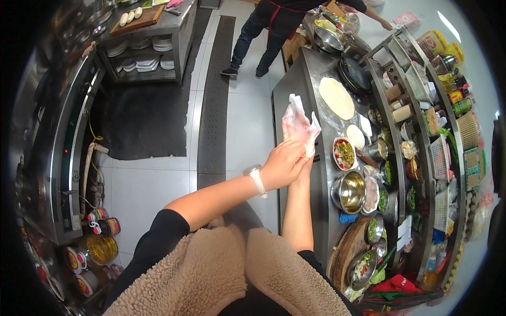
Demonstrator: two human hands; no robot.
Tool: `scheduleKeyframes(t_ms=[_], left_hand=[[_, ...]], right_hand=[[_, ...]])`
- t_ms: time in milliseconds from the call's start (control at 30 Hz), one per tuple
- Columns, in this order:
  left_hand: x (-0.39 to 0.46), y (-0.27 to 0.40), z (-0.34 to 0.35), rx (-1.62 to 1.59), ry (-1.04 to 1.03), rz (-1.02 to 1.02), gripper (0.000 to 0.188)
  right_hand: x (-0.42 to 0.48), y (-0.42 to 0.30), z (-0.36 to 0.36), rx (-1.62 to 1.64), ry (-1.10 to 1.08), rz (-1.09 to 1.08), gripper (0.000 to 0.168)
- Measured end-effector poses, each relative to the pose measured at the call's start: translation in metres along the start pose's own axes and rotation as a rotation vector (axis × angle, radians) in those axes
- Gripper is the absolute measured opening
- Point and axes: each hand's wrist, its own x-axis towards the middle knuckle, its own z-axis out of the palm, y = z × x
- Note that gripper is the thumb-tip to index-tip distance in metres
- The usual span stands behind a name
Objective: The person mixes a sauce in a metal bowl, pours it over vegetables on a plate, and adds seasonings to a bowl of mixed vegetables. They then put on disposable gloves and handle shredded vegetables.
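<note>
A thin translucent white disposable glove covers my right hand, which is held out with its fingers spread. Loose glove tips stick out past the fingers. My left hand, with a white-strapped watch on the wrist, pinches the glove's cuff at my right wrist. Both hands are in the air beside the front edge of a steel counter. Nearest on that counter are a flat oval sheet of dough and a white bowl of red sauce with chopped green topping.
On the counter stand a steel bowl, a round wooden chopping block and a black round pan. Steel shelving rises behind. Another person stands ahead. Steel equipment and oil jugs are on the left.
</note>
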Motion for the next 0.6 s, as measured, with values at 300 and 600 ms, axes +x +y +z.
scheduleKeyframes(t_ms=[300, 600], left_hand=[[0.079, -0.046, -0.037, -0.861, 0.12, -0.699, 0.026], [0.108, -0.087, -0.03, -0.263, 0.316, -0.44, 0.023]], right_hand=[[0.015, -0.036, 0.016, 0.143, 0.029, 0.363, 0.045], [0.052, -0.038, -0.024, 0.306, 0.042, 0.448, 0.049]])
